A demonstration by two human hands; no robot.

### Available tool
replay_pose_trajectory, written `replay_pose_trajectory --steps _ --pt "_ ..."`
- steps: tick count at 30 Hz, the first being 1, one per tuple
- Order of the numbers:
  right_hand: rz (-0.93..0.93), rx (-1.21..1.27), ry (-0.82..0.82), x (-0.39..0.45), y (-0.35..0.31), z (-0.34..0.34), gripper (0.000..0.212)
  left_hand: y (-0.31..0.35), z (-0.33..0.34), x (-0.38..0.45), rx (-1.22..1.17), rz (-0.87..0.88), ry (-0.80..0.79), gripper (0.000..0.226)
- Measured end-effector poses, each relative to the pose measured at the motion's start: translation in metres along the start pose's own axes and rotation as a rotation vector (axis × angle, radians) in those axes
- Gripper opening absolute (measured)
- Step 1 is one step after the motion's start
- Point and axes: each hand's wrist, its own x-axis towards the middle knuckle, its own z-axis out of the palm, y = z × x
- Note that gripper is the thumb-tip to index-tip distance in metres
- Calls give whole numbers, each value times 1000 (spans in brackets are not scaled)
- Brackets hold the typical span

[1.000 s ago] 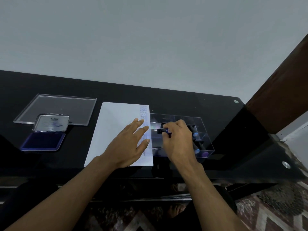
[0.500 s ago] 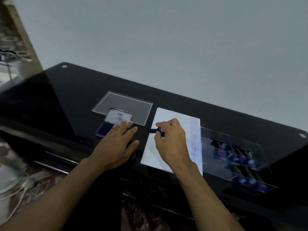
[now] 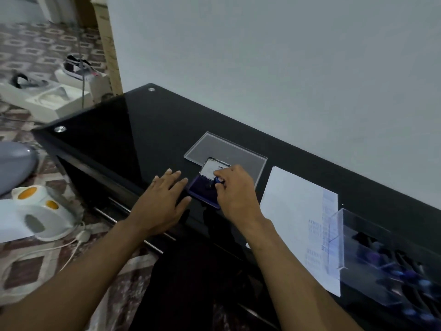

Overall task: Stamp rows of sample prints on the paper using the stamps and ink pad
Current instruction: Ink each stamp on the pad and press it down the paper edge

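Fingers of the right hand point(image 3: 235, 189) curl round a small stamp point(image 3: 217, 181) with a blue cap, pinching it and holding it down on the dark blue ink pad point(image 3: 202, 191); whether the stamp face actually touches the ink is hidden by the hand. Left hand point(image 3: 162, 199): fingers straight and spread, grasping nothing, palm flat on the black glass table point(image 3: 133, 139) just left of the ink pad, with the fingertips point(image 3: 183, 180) at the pad's left edge. Ink pad lid point(image 3: 211, 167) (white label, lettering partly covered) stands open at the pad's far side. Behind the ink pad, and touching or nearly touching the lid, lies a clear acrylic sheet point(image 3: 226, 149), flat on the table. Right of the ink pad, a little apart from it, lies the white paper point(image 3: 293, 201), bearing faint blue rows of prints point(image 3: 318, 237) along its right margin. Farther right of the ink pad, overlapping the paper's right edge, stands a clear compartmented box point(image 3: 381, 259) holding more stamps point(image 3: 405, 273) with blue and purple caps (count not legible). Left of the ink pad, beyond the table edge, a white kettle point(image 3: 40, 218) with orange marks sits on the patterned floor point(image 3: 43, 44).
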Motion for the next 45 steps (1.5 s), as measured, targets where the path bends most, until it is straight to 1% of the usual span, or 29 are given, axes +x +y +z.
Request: replay_pose_trajectory --steps 6,8,11,14,21,26,32,36,39,41,45 --pt "33 -39 -30 13 -5 6 33 -5 7 8 7 -13 4 78" --pt "20 -100 -70 16 -6 5 29 -7 9 10 18 -15 5 77" --pt "0 -182 -142 20 -7 5 29 -10 13 14 20 -18 4 77" --pt "40 -166 -154 25 -6 10 31 -12 18 15 32 -18 3 76" --pt "45 -203 -179 32 0 15 29 -13 24 15 49 -19 40 70" --pt "33 -219 -269 36 -3 10 34 -11 24 15 67 -30 40 72" --pt "6 -218 -225 33 -3 6 31 -11 25 15 74 -33 53 71" --pt "29 -162 -150 29 -2 12 27 -12 26 15 80 -28 54 69" --pt "48 -119 -133 26 -1 15 25 -12 26 16 85 -28 45 69" --pt "41 -131 -138 27 -1 13 25 -12 26 16 77 -29 51 69" --pt "15 -185 -220 30 0 8 27 -12 26 15 71 -30 52 69"
